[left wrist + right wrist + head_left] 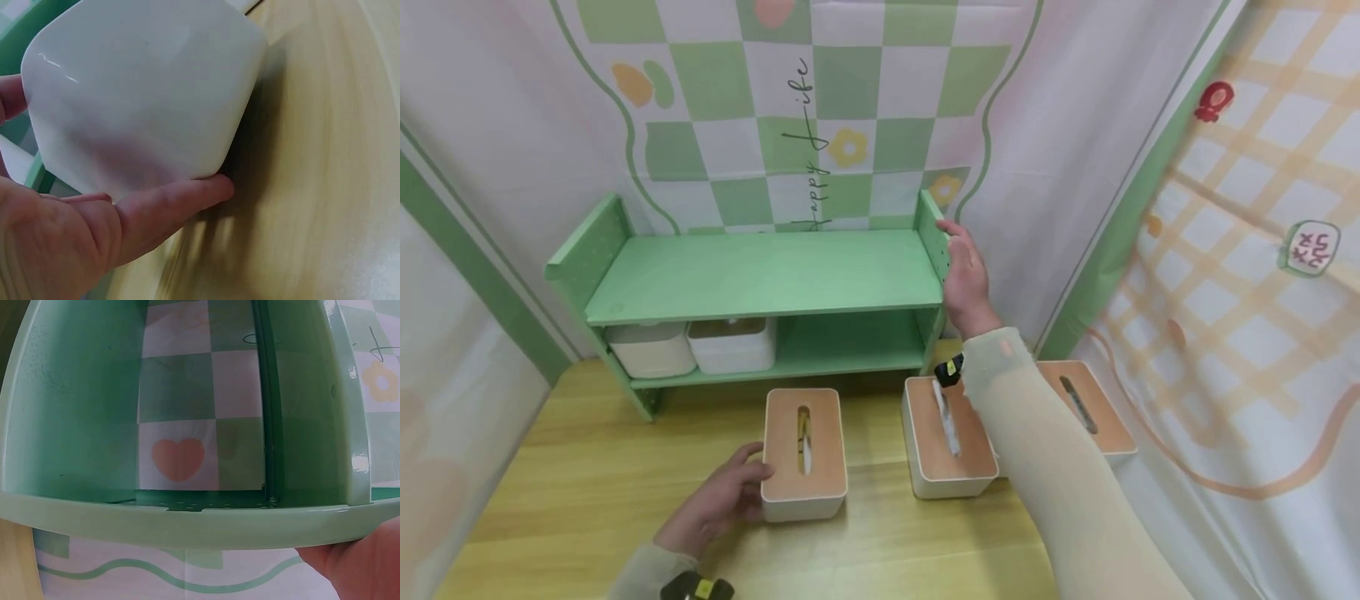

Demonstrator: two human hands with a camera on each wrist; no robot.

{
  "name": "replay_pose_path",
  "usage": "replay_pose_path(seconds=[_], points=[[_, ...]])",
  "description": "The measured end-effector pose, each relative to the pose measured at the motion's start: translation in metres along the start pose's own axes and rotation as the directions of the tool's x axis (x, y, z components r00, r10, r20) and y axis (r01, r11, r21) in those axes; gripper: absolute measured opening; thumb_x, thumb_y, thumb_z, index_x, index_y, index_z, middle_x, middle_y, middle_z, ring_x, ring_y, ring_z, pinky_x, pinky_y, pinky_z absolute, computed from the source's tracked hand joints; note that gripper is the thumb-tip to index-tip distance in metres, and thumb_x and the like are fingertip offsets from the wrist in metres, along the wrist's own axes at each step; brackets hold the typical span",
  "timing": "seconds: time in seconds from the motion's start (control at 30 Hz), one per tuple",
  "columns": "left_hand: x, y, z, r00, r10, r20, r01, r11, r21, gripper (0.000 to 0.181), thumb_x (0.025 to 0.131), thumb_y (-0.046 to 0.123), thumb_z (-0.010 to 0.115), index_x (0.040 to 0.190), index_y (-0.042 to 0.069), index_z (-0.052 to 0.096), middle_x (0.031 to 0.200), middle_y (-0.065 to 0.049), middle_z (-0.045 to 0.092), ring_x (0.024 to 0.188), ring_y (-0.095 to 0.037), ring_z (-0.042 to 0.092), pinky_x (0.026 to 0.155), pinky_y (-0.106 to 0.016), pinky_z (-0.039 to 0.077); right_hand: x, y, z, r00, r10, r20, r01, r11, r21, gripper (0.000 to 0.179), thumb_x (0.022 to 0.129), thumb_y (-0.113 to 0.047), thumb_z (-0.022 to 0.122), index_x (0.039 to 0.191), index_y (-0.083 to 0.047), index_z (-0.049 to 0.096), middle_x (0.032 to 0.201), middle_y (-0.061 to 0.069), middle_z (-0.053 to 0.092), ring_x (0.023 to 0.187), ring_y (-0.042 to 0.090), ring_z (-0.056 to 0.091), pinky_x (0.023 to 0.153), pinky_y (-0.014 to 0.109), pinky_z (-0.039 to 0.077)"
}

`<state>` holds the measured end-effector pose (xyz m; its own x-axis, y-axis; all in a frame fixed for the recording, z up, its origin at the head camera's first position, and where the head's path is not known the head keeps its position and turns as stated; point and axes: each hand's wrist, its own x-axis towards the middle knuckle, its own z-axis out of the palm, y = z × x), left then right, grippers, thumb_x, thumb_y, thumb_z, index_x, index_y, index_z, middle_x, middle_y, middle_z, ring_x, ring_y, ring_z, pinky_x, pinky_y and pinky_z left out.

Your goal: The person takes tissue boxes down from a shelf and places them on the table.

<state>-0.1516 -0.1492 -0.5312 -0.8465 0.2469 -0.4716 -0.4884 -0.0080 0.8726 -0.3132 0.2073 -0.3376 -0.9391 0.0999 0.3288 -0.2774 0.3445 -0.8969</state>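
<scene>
My left hand (724, 498) grips the left side of a tissue box (826, 454) with a white body and a wood-coloured lid. In the left wrist view, its thumb and fingers reach around the white wall of the box (150, 87). My right hand (967, 282) rests against the outer face of the right end panel of a green two-tier shelf (767, 271), fingers stretched up along it. The right wrist view has the edge of that panel (187, 522) crossing the frame, with part of the hand (369, 565) below it at the right.
Two white boxes, a left one (652, 352) and a right one (733, 348), sit on the lower tier at its left. A second tissue box (922, 467) and a third (1112, 429) stand right on the wooden table (550, 467). Patterned curtains (1030, 100) hang behind and beside the shelf.
</scene>
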Motion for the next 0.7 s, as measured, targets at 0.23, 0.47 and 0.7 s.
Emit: replay_pose_path(seconds=[0.23,0.47,0.7], points=[[0.001,-0.003,-0.004,1.0,0.024,0.006,-0.024,1.0,-0.002,0.078,0.09,0.018,0.065,0.155,0.004,0.024,0.11,-0.02,0.066,0.091,-0.031,0.067,0.076,-0.044,0.057,0.001,-0.001,-0.001,1.0,0.021,0.01,-0.021,1.0,-0.007,0.049,0.109,-0.033,0.02,0.152,-0.021,0.041,0.16,-0.005,0.027,0.144,0.011,0.019,0.117,0.043,0.018],[0.003,-0.001,-0.008,1.0,0.023,-0.014,-0.023,0.999,0.03,0.079,0.089,0.012,0.064,0.156,0.002,0.022,0.11,-0.022,0.068,0.09,-0.032,0.068,0.075,-0.043,0.057,-0.001,0.0,0.001,1.0,0.005,-0.003,-0.005,1.0,-0.004,0.049,0.107,-0.044,0.021,0.149,-0.031,0.044,0.158,-0.012,0.028,0.143,0.008,0.021,0.116,0.045,0.018],[0.008,0.004,-0.012,0.995,0.051,-0.083,-0.038,0.987,0.156,0.072,0.093,0.019,0.065,0.156,0.012,0.033,0.103,-0.019,0.071,0.084,-0.034,0.07,0.07,-0.044,0.057,-0.001,0.001,0.002,1.0,-0.001,-0.01,0.001,1.0,-0.02,0.05,0.107,-0.046,0.02,0.148,-0.032,0.044,0.157,-0.013,0.029,0.142,0.006,0.021,0.116,0.044,0.018]])
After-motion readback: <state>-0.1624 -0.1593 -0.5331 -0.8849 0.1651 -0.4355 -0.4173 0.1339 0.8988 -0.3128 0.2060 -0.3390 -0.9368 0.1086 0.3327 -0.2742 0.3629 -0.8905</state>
